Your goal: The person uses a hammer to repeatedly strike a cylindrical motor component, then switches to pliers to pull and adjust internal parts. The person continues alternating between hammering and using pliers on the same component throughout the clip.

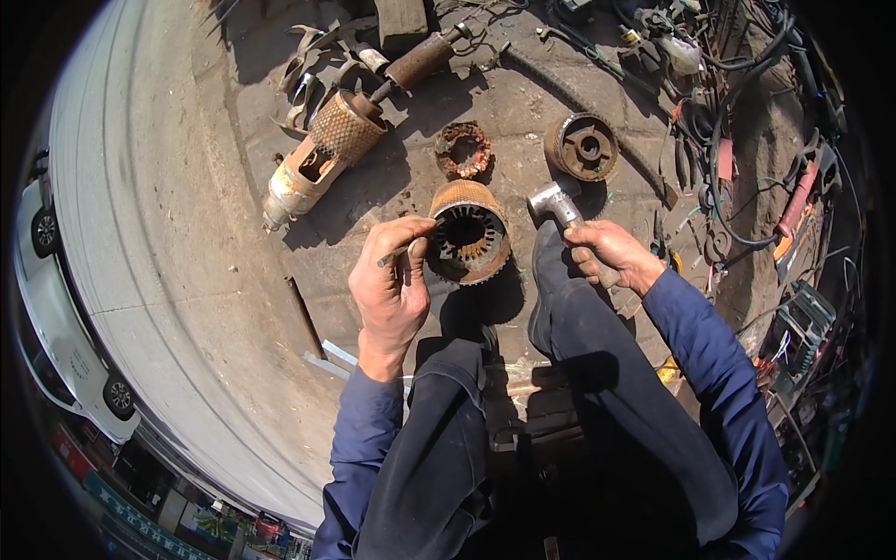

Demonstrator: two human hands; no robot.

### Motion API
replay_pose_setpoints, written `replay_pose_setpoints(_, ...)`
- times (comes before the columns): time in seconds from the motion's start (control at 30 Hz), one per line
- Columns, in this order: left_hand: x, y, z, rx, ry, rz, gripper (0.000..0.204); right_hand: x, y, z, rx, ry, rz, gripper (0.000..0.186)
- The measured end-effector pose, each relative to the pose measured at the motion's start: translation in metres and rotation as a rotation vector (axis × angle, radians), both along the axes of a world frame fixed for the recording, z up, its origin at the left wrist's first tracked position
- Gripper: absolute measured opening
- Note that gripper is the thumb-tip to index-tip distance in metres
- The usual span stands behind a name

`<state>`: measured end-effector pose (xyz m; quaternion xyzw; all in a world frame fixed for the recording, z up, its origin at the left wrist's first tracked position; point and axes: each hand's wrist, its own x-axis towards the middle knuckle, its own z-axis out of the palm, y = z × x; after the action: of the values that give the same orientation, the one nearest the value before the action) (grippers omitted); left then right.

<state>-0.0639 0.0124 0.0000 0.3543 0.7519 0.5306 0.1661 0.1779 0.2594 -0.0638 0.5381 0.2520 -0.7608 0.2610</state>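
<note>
Between my feet a rusty motor stator (pixel 472 192) rests on the paving, its slotted bore facing me. My left hand (pixel 390 289) pinches a thin metal punch (pixel 386 260), whose far end reaches the stator's left rim. Exactly where its tip touches I cannot tell. To the right of the stator, my right hand (pixel 611 250) is wrapped round the handle of a hammer (pixel 553 201). The steel hammer head is held up, apart from the punch. Just beyond the stator lies a ragged ring of copper winding (pixel 483 152).
A round rusty motor end part (pixel 600 149) lies beyond the hammer. Far left are a knurled motor housing (pixel 347 129) and a rusty cylinder on a shaft (pixel 420 62). A metal bar (pixel 546 82) crosses the paving. Cables and tools, including red-handled cutters (pixel 798 198), crowd the right.
</note>
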Motion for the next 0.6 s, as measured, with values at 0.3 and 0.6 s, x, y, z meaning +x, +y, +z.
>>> replay_pose_setpoints(0.3, 0.003, 0.023, -0.002, 0.0, 0.265, -0.114, 0.032, -0.017, -0.009, 0.148, 0.889, 0.408, 0.822, 0.031)
replay_pose_setpoints(0.6, 0.0, 0.017, 0.001, 0.071, 0.211, -0.176, 0.049, -0.084, -0.03, 0.217, 1.43, 1.089, 0.96, 0.04)
